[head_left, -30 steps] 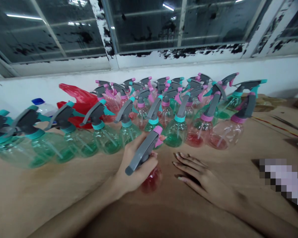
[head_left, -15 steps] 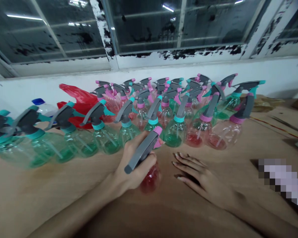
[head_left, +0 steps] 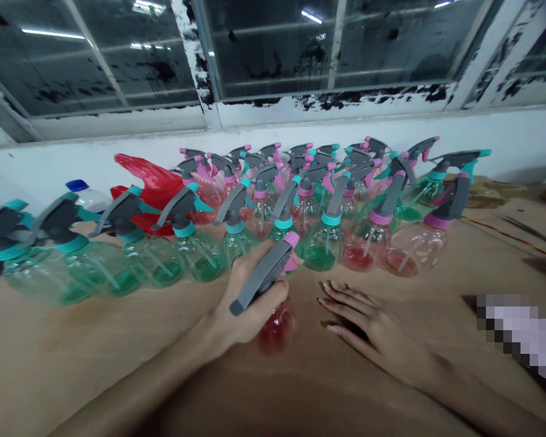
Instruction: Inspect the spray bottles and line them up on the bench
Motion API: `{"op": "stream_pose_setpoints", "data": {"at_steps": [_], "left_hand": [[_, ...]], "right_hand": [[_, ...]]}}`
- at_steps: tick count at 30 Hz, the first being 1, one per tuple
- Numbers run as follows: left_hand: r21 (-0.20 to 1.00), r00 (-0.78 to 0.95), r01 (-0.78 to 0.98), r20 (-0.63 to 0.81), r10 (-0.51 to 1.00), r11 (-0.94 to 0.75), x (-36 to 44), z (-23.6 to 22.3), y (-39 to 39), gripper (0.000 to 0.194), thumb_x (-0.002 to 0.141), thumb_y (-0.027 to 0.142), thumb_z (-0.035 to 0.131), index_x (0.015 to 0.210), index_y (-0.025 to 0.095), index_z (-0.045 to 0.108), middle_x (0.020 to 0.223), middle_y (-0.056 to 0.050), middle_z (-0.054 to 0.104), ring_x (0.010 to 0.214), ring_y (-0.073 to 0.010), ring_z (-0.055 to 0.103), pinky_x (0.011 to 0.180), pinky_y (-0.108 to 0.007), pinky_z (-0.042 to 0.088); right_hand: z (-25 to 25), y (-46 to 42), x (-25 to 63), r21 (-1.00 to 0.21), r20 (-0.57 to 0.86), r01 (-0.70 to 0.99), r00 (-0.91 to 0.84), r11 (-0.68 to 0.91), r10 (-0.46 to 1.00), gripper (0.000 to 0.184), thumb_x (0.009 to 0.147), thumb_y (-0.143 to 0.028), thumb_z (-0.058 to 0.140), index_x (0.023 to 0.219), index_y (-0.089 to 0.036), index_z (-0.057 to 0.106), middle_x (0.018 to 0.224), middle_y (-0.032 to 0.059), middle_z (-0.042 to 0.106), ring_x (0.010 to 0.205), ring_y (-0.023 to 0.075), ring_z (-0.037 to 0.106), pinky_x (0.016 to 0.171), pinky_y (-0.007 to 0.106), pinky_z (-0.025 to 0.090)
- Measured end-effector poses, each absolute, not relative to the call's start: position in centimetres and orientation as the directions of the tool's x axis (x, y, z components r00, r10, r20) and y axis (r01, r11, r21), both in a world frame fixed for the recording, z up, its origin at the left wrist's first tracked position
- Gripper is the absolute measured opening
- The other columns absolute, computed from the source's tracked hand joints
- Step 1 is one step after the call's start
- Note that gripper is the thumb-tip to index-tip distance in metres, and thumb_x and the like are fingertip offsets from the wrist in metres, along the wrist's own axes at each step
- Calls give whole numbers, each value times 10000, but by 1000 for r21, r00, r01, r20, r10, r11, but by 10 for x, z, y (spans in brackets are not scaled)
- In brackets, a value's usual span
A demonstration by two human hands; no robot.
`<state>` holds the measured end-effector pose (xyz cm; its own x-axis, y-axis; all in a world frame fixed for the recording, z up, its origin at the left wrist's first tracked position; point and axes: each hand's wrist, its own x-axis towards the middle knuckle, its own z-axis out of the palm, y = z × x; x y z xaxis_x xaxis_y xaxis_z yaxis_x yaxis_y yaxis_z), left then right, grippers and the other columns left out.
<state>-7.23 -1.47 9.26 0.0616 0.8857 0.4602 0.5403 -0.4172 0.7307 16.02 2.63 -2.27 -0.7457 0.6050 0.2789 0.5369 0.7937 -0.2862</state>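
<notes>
My left hand (head_left: 246,303) is wrapped round the neck of a pink spray bottle (head_left: 275,334), whose grey trigger head with a pink nozzle points away from me. The bottle stands upright on the wooden table (head_left: 118,352), and its collar is hidden by my fingers. To the right of it, my right hand (head_left: 368,321) lies flat on the table with fingers stretched out, holding nothing. Just beyond both hands runs a front row of spray bottles, among them a green one (head_left: 322,252) and a pink one (head_left: 366,246), with coloured liquid low inside.
More spray bottles crowd behind the front row. A red plastic bag (head_left: 150,176) and a blue-capped bottle (head_left: 88,197) sit at the left back. Tweezers (head_left: 534,230) lie at the right, above a blurred-out object (head_left: 523,334). A white wall with windows stands behind.
The view has shifted very slightly, so everything sits a little farther right. Both hands keep their places, the left still round the pink spray bottle.
</notes>
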Motion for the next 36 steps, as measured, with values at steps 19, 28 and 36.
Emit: {"op": "stream_pose_setpoints", "data": {"at_steps": [19, 28, 36], "left_hand": [[744, 70, 516, 457, 887, -424, -73, 87, -15, 188, 705, 121, 498, 849, 223, 562, 730, 19, 564, 622, -137, 554, 563, -238, 449], [757, 62, 510, 441, 895, -408, -73, 87, -16, 131, 682, 128, 485, 767, 224, 510, 694, 26, 532, 587, -133, 532, 553, -244, 431], [752, 60, 516, 445, 893, -410, -73, 85, -15, 161, 673, 117, 466, 782, 222, 520, 685, 28, 536, 597, -135, 534, 568, -256, 423]], "right_hand": [[-25, 27, 161, -317, 305, 522, -735, 792, 606, 445, 886, -352, 471, 1323, -282, 422, 1388, 6, 434, 1282, 213, 371, 1033, 458, 362], [-25, 27, 160, -302, 307, 524, -737, 797, 601, 450, 888, -352, 468, 1330, -285, 411, 1391, 5, 427, 1279, 217, 375, 1037, 462, 357], [-25, 26, 160, -250, 271, 546, -754, 800, 599, 443, 910, -366, 422, 1339, -260, 397, 1416, 3, 388, 1301, 196, 338, 1047, 449, 349]]}}
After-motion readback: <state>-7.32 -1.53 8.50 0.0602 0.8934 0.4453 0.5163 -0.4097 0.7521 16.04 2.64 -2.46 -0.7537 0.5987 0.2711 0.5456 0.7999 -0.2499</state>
